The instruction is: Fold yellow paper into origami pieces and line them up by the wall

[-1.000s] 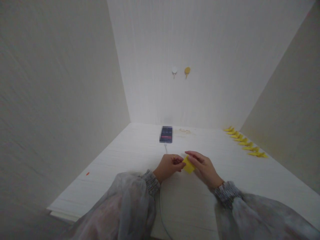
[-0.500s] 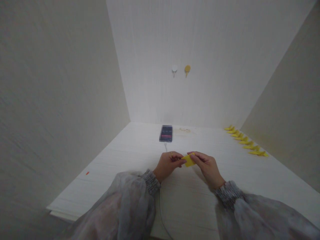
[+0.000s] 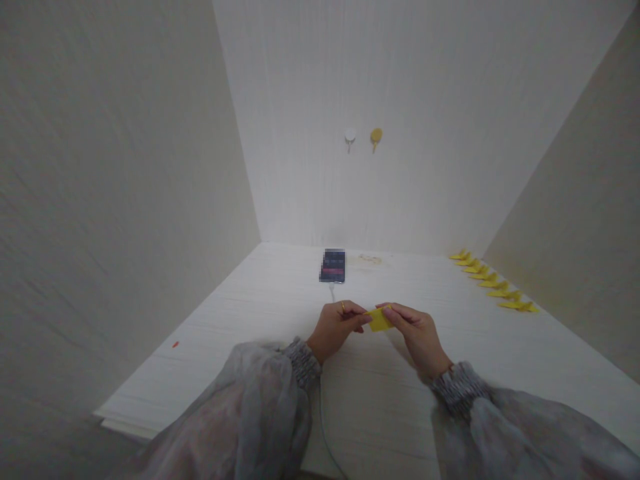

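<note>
A small yellow piece of paper is held above the white table between my two hands. My left hand pinches its left edge between thumb and fingers; a ring shows on one finger. On the other side, my right hand grips the upper right part, thumb on top. The fingertips behind the paper are partly hidden. Over to the right, several folded yellow paper shapes stand in a slanting row along the table's edge.
A phone lies near the back wall, its white cable running under my left arm. Two hooks, one white and one yellow, are on the wall. A small red scrap lies at left. Walls enclose three sides.
The yellow paper has turned slightly in my fingers, and my right hand has shifted a little to the right. Both hands keep their hold.
</note>
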`<state>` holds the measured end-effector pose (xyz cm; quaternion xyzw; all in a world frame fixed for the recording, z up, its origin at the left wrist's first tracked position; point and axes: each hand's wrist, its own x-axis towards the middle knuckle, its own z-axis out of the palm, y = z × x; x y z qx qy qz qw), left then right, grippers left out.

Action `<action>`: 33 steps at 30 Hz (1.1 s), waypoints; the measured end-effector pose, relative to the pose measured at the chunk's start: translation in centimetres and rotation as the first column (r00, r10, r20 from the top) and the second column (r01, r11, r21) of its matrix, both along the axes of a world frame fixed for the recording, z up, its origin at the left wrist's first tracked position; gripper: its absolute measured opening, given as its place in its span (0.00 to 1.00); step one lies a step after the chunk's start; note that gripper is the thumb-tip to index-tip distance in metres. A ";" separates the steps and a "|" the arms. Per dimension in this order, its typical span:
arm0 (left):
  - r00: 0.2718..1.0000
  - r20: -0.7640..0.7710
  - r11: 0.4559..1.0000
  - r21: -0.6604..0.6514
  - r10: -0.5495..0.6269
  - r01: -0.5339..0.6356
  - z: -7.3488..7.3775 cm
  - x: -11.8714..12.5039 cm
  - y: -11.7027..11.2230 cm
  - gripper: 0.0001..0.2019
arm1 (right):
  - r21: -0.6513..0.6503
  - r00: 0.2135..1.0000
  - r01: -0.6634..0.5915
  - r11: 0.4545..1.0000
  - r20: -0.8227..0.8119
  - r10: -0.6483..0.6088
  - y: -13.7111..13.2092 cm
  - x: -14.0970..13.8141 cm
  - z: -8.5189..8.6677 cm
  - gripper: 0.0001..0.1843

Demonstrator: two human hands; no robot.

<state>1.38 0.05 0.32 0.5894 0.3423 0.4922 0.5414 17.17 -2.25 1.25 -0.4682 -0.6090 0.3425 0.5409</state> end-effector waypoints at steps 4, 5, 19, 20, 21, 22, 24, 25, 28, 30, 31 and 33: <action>1.000 -0.030 1.000 0.011 0.001 -0.001 0.2 -0.1 -0.2 0.11 | -0.008 1.000 -0.009 1.000 -0.029 0.008 -0.1 -0.1 0.1 0.11; 1.000 -0.031 1.000 0.011 0.002 -0.002 0.2 -0.1 -0.2 0.11 | -0.009 0.999 -0.008 1.000 -0.035 0.008 -0.1 -0.1 0.1 0.11; 0.989 0.086 0.991 -0.055 -0.117 0.122 0.3 0.1 -0.3 0.12 | -0.039 0.973 -0.095 0.995 -0.213 0.085 -0.5 -0.6 0.2 0.10; 0.987 0.095 0.988 -0.069 -0.129 0.136 0.5 0.1 -0.4 0.12 | -0.041 0.973 -0.084 0.996 -0.219 0.073 -0.5 -0.7 0.2 0.10; 0.985 0.101 0.986 -0.082 -0.137 0.146 0.6 0.1 -0.4 0.12 | -0.045 0.972 -0.081 0.996 -0.223 0.069 -0.5 -0.8 0.2 0.10; 0.984 0.106 0.984 -0.092 -0.145 0.154 0.7 0.1 -0.4 0.12 | -0.051 0.972 -0.086 0.995 -0.222 0.073 -0.6 -0.8 0.3 0.10; 0.982 0.110 0.981 -0.105 -0.152 0.164 0.9 0.0 -0.4 0.11 | -0.067 0.976 -0.101 0.993 -0.201 0.085 -0.6 -0.8 0.4 0.11; 0.983 0.107 0.981 -0.106 -0.150 0.161 0.9 -0.1 -0.4 0.11 | -0.077 0.981 -0.104 0.992 -0.175 0.089 -0.6 -0.8 0.5 0.12; 0.988 0.091 0.985 -0.114 -0.122 0.132 0.8 -0.2 -0.2 0.10 | -0.093 0.993 -0.099 0.991 -0.077 0.092 -0.6 -0.8 0.8 0.14; 0.990 0.094 0.985 -0.122 -0.110 0.121 0.7 -0.2 -0.1 0.09 | -0.093 0.995 -0.091 0.992 -0.039 0.087 -0.7 -0.9 0.9 0.15; 0.989 0.098 0.985 -0.125 -0.110 0.122 0.6 -0.2 -0.1 0.09 | -0.091 0.996 -0.082 0.992 -0.032 0.080 -0.7 -0.9 1.0 0.15; 0.988 0.098 0.983 -0.127 -0.118 0.130 0.6 -0.1 -0.1 0.09 | -0.087 0.998 -0.064 0.994 -0.026 0.062 -0.7 -0.9 1.0 0.15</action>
